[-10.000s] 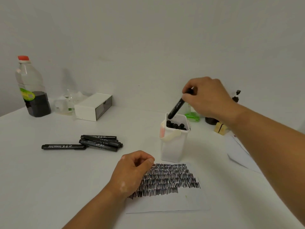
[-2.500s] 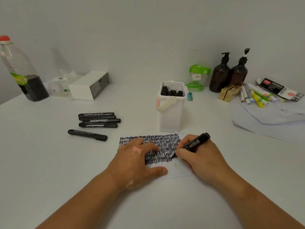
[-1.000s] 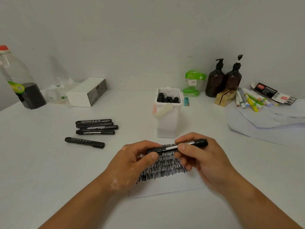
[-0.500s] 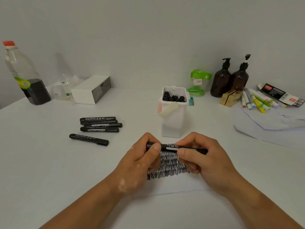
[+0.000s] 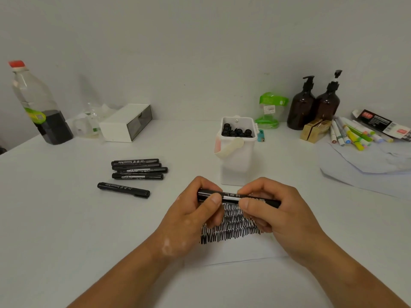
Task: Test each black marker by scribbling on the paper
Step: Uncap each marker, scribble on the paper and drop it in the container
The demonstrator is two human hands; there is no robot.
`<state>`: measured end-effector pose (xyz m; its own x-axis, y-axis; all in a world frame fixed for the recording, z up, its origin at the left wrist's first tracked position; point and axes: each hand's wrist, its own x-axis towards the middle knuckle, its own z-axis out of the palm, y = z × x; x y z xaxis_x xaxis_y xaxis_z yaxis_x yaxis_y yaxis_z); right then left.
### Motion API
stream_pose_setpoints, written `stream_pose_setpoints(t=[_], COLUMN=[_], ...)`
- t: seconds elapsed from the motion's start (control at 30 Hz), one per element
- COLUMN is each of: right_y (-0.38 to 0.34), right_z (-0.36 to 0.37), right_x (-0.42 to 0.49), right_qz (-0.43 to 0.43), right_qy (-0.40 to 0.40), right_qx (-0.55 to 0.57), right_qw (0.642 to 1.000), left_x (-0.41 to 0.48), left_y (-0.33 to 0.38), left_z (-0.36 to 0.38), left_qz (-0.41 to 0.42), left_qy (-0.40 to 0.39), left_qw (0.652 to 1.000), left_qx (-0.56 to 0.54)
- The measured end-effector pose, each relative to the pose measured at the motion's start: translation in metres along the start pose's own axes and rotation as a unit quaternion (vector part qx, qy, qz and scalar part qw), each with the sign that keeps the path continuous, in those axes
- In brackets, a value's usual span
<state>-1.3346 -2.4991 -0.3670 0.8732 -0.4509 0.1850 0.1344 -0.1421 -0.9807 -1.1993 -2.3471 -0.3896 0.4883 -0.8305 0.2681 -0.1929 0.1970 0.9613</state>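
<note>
Both hands hold one black marker (image 5: 231, 196) level above the paper (image 5: 233, 252). The left hand (image 5: 191, 218) pinches one end between thumb and curled fingers, and the right hand (image 5: 278, 214) pinches the other end the same way. Dense rows of black scribble cover the sheet beneath them. Just beyond the hands stands a white tub (image 5: 236, 165) with a pale handle hanging down its front, holding upright black markers (image 5: 236, 131) with only their round ends showing. Beyond and to the left of the left hand, four black markers (image 5: 139, 168) lie side by side on the counter (image 5: 66, 218), with a fifth marker (image 5: 123, 189) lying apart, nearer the person. All carry white print too small to read. Far to the left stands a clear bottle (image 5: 40, 107) with a red cap and a green label, dark liquid filling its lower part. Far beyond the right hand stand two brown pump bottles (image 5: 302, 107) and a clear, green-lidded container (image 5: 270, 110) with an illegible tag. Loose coloured pens (image 5: 351, 134) lie further right.
</note>
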Motion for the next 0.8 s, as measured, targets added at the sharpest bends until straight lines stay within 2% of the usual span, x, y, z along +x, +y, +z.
stream_pose_setpoints(t=[0.2,0.33,0.47,0.6,0.8], right_y=[0.002,0.004,0.005,0.006,0.003], right_z=[0.005,0.006,0.009,0.005,-0.002], right_x=[0.001,0.000,-0.003,-0.002,-0.001], right_qz=[0.050,0.043,0.028,-0.020,-0.025], right_qy=[-0.005,-0.024,-0.050,0.009,0.008], right_qx=[0.077,0.058,0.005,-0.081,-0.015], right_qw=[0.996,0.997,0.998,0.996,1.000], left_x=[0.002,0.004,0.005,0.002,-0.003], left_y=[-0.008,-0.007,-0.007,0.001,0.005], left_z=[-0.003,-0.003,-0.001,-0.005,-0.002], left_qz=[-0.011,0.004,-0.011,-0.008,-0.002], left_qy=[0.037,0.045,0.050,0.040,0.014], left_qw=[0.996,0.993,0.996,0.999,0.992], left_qx=[-0.083,-0.108,-0.066,-0.003,0.129])
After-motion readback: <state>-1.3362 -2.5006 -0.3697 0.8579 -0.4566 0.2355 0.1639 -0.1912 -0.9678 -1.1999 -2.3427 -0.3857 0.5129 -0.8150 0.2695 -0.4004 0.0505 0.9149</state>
